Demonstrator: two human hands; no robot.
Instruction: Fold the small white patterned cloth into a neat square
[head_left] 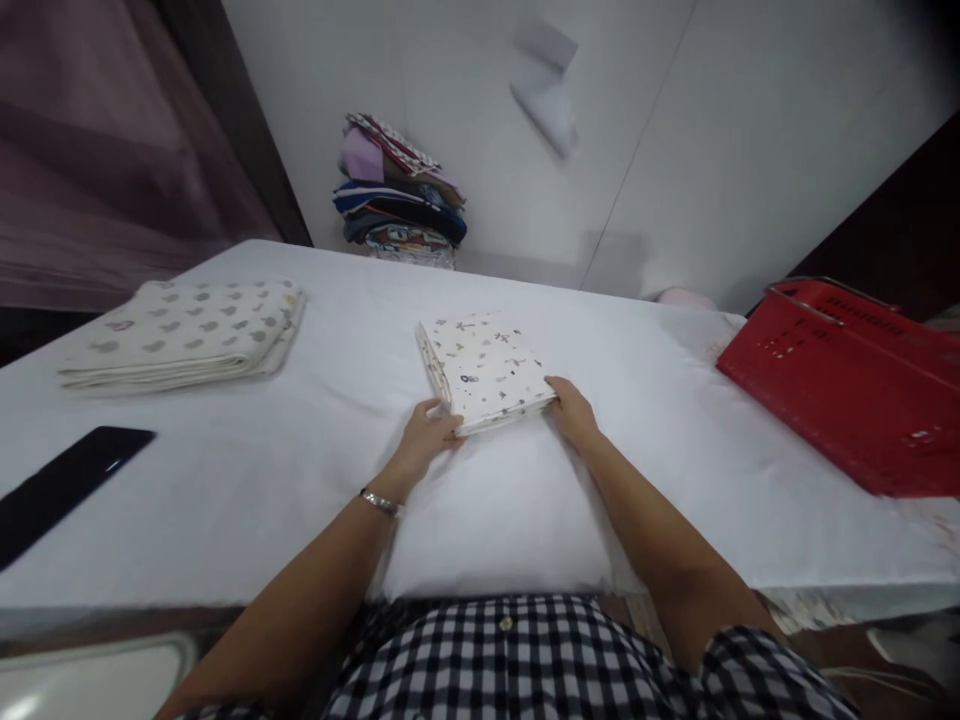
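A folded white cloth [487, 365] with small scattered prints lies in the middle of the white-covered table. My left hand [427, 435] pinches its near left corner, thumb on top and fingers beneath. At the near right corner, my right hand [571, 410] grips the edge between thumb and fingers. The cloth is folded in several layers, which show along its left and near edges. Farther left on the table rests a larger folded cloth [195, 325] with grey prints, apart from both hands.
A red plastic basket [847, 385] stands on the right end of the table [315, 480]. A black flat object [67, 485] lies at the left. Behind the far edge, a stack of folded fabrics [405, 195] rises by the wall. A pink curtain [112, 150] hangs at the left.
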